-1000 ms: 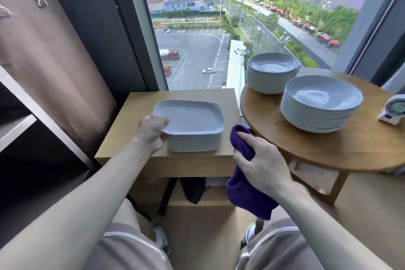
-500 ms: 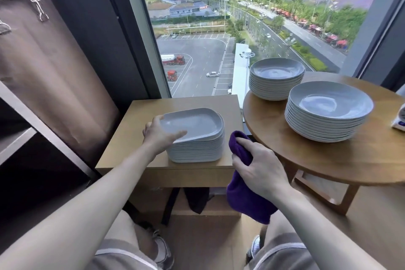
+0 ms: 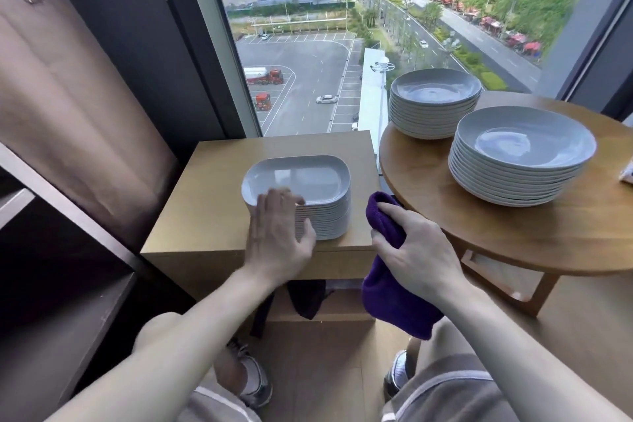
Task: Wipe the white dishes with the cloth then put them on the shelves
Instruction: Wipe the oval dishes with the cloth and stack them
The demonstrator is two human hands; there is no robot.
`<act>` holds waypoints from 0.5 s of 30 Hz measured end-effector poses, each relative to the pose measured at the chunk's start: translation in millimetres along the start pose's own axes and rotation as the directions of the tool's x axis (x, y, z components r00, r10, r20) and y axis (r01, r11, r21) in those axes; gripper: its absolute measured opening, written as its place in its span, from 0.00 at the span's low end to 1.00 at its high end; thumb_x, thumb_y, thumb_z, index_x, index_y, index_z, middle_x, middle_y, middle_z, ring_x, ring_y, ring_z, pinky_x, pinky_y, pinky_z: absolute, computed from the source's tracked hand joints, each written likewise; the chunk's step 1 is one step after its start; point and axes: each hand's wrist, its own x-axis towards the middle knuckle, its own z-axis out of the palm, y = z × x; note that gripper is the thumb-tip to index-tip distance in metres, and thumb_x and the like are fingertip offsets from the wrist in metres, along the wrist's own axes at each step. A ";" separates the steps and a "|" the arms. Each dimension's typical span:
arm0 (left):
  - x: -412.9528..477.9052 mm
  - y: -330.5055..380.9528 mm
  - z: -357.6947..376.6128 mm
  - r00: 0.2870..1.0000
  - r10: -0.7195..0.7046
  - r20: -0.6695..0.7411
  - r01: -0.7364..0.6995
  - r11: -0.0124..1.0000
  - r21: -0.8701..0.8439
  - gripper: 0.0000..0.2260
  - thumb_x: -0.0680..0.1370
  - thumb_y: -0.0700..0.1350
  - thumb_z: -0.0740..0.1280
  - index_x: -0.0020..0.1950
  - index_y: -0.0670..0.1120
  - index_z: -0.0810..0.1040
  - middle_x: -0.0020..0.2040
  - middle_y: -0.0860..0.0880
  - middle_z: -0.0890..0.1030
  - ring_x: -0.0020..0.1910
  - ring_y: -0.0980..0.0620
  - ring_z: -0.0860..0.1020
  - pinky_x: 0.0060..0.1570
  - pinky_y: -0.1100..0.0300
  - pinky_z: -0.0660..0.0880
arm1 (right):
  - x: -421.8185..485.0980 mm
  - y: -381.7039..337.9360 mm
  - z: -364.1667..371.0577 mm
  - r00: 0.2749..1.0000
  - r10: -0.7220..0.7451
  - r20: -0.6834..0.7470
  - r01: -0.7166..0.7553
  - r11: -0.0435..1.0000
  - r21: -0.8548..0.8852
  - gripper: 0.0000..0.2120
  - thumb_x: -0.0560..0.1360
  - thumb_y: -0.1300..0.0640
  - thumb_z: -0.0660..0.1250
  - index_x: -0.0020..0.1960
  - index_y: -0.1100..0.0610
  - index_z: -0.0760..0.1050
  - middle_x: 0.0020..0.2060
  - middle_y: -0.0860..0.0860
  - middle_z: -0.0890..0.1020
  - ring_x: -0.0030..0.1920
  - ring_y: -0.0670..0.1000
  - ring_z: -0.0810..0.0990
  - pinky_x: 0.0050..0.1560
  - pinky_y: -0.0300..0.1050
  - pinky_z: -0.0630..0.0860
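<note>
Left hand (image 3: 279,233) sits on the top dish (image 3: 301,178), stacked on the small table (image 3: 205,202) (pinching or resting, I cannot tell); right hand (image 3: 418,250) clutches the purple cloth (image 3: 394,305). Pickup step: lift one alone, then wipe.

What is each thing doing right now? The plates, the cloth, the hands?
rectangular dishes: stacked on square table
back round plates: stacked on round table
front round plates: stacked on round table
purple cloth: bunched, hanging down
right hand: gripping purple cloth
left hand: fingers touching rectangular dishes' near rim
</note>
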 end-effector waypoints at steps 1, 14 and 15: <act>-16.5 8.4 8.8 0.999 -0.003 0.034 0.005 0.999 -0.042 0.09 0.75 0.46 0.69 0.53 0.46 0.76 0.50 0.49 0.77 0.50 0.46 0.76 0.49 0.50 0.76 | 0.7 1.0 -0.1 1.000 0.004 -0.002 -0.004 1.000 0.003 0.24 0.76 0.42 0.66 0.71 0.40 0.71 0.56 0.43 0.81 0.56 0.48 0.78 0.54 0.47 0.75; -18.1 6.3 91.8 0.467 -0.823 0.324 0.722 0.143 -0.677 0.50 0.66 0.46 0.86 0.80 0.46 0.60 0.72 0.52 0.72 0.68 0.54 0.71 0.67 0.61 0.64 | 1.4 1.5 10.4 1.000 0.010 0.019 -0.010 0.999 0.047 0.26 0.74 0.40 0.64 0.71 0.39 0.71 0.55 0.41 0.80 0.55 0.46 0.78 0.54 0.44 0.74; -15.7 6.6 93.4 0.471 -0.820 0.325 0.707 0.132 -0.694 0.50 0.65 0.45 0.86 0.80 0.47 0.60 0.72 0.52 0.73 0.69 0.53 0.71 0.68 0.60 0.65 | 2.7 0.9 11.0 1.000 0.010 0.021 -0.011 0.999 0.049 0.26 0.74 0.39 0.63 0.71 0.40 0.71 0.55 0.41 0.80 0.55 0.46 0.78 0.53 0.44 0.74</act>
